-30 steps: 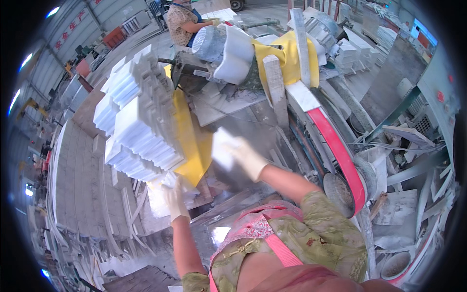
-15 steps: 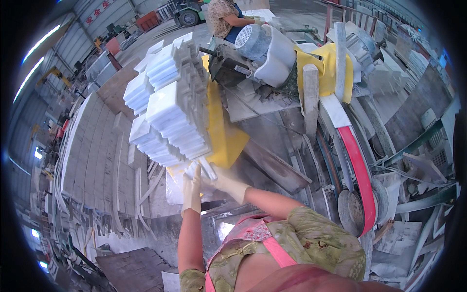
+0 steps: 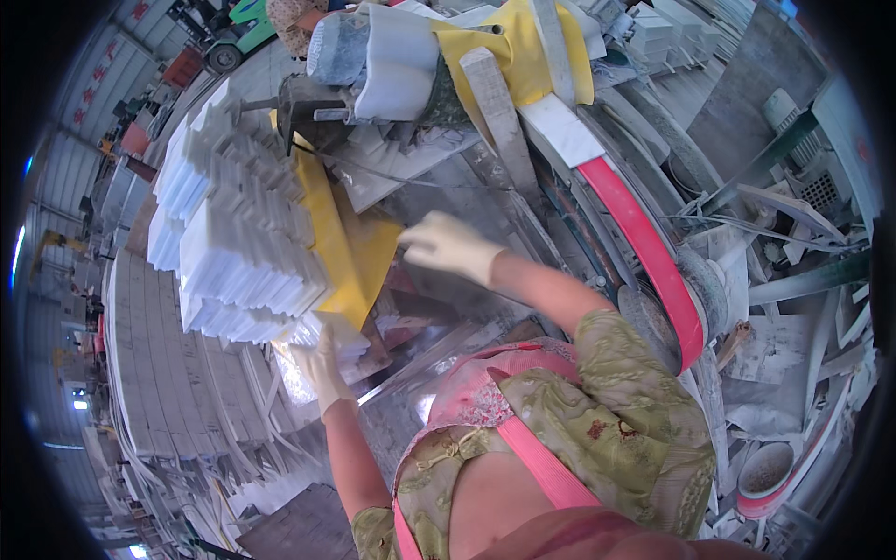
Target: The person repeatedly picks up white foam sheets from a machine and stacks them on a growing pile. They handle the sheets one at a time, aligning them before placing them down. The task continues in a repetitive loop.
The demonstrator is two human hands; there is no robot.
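Note:
Tall stacks of white stone tiles (image 3: 247, 247) with grey veins stand at the left, their edges uneven. At the near end, my gloved left hand (image 3: 320, 371) is closed around the edge of a few low white tiles (image 3: 347, 338), thumb up and fingers on the far side, partly lost in glare. My gloved right hand (image 3: 450, 245) is apart from the tiles, over the gap right of a yellow sheet (image 3: 359, 261). Slightly blurred, its fingers stretch leftward, loosely apart, and nothing shows in them.
Right of me, a belt machine carries a red belt (image 3: 644, 247) over a wheel. A motor (image 3: 341, 51) and a yellow cloth (image 3: 509, 47) sit beyond. Long stone slabs (image 3: 154, 359) line the left. Another person (image 3: 294, 23) is at the far edge, near a green forklift (image 3: 245, 26).
My right hand has left the tiles and moved up and rightward. My left hand stays at the stack's near end. The view has turned right, so the stacks appear farther left.

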